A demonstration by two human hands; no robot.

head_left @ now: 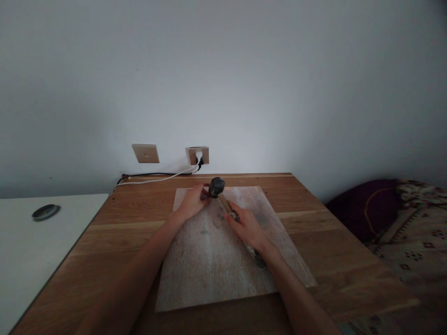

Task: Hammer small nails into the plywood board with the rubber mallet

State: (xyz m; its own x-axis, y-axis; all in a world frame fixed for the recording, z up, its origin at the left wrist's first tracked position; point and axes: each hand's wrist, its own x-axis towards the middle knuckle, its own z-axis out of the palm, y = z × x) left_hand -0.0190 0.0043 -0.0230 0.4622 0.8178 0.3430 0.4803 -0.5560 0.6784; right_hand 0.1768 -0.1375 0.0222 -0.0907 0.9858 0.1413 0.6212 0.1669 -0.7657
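My right hand (247, 226) is wrapped round the wooden handle of a hammer (217, 187) with a dark, blunt head. The hammer head is up at the far part of a worn, whitish board (209, 274), close to the fingers of my left hand (193, 201). Those left fingers are bent together in a pinch beside the head; a small dark reddish-brown piece shows at their tips, too small to name. Several small metal pieces, perhaps nails (220, 215), lie on the board between my hands.
The board lies on a wooden table (132, 232) against the wall. Cables (157, 179) run along its back edge to a wall socket (198, 156). A white table (45, 251) with a dark round object (46, 212) stands left; a purple cushion (363, 209) and patterned cloth (415, 246) are right.
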